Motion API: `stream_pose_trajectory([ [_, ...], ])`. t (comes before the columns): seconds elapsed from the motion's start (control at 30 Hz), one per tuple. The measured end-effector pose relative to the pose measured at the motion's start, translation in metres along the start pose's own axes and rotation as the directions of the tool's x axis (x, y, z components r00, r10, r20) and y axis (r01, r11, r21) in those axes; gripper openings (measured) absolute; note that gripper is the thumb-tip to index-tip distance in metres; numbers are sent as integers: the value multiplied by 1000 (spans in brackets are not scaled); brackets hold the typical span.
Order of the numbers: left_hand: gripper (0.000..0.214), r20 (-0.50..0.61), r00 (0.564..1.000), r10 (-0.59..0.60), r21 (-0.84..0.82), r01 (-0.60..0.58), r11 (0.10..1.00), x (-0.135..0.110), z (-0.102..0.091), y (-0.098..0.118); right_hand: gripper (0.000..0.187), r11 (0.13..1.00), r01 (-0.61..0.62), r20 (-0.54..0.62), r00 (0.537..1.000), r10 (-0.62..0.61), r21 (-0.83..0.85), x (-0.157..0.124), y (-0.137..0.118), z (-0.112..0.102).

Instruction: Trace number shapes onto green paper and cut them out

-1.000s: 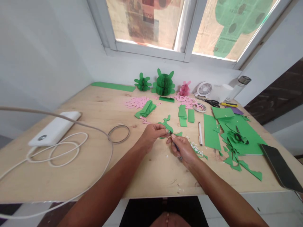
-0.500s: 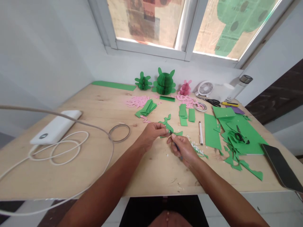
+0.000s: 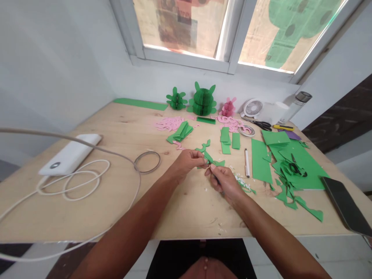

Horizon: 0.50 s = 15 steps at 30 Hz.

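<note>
My left hand (image 3: 190, 162) is closed in a pinch at a narrow green paper piece (image 3: 207, 156), whose end shows past the fingertips. My right hand (image 3: 223, 179) is wrapped round a slim dark-handled tool (image 3: 216, 179); its exact kind is hidden by the fingers. The tool's dark tip meets the paper between both hands, which almost touch. Just beyond my fingers lie curved green paper offcuts (image 3: 205, 145). Tiny white and green scraps (image 3: 244, 183) are scattered to the right of my right hand.
Green folded strips (image 3: 180, 132), pink offcuts (image 3: 170, 123) and honeycomb paper figures (image 3: 202, 101) stand or lie farther back. A white pen (image 3: 247, 162), green sheets (image 3: 260, 161), scissors (image 3: 295, 166) and a phone (image 3: 345, 203) are at right. A power bank (image 3: 69, 154) with looped cable is at left.
My hands stay nearly in place, still pinched together at the green paper. The whole view has shifted very slightly.
</note>
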<state>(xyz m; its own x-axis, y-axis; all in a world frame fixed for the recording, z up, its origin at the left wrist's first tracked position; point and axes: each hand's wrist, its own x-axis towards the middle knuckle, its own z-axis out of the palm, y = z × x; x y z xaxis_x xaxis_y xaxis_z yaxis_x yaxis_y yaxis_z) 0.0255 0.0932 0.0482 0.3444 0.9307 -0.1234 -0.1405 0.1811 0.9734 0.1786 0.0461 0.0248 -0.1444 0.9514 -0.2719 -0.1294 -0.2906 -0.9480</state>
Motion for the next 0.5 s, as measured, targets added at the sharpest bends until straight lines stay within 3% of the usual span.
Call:
stream_pose_trajectory([
  [0.5, 19, 22, 1000, 3, 24, -4, 1000, -1, -1, 0, 50, 1000, -5, 11, 1000, 5, 5, 0, 1, 0],
])
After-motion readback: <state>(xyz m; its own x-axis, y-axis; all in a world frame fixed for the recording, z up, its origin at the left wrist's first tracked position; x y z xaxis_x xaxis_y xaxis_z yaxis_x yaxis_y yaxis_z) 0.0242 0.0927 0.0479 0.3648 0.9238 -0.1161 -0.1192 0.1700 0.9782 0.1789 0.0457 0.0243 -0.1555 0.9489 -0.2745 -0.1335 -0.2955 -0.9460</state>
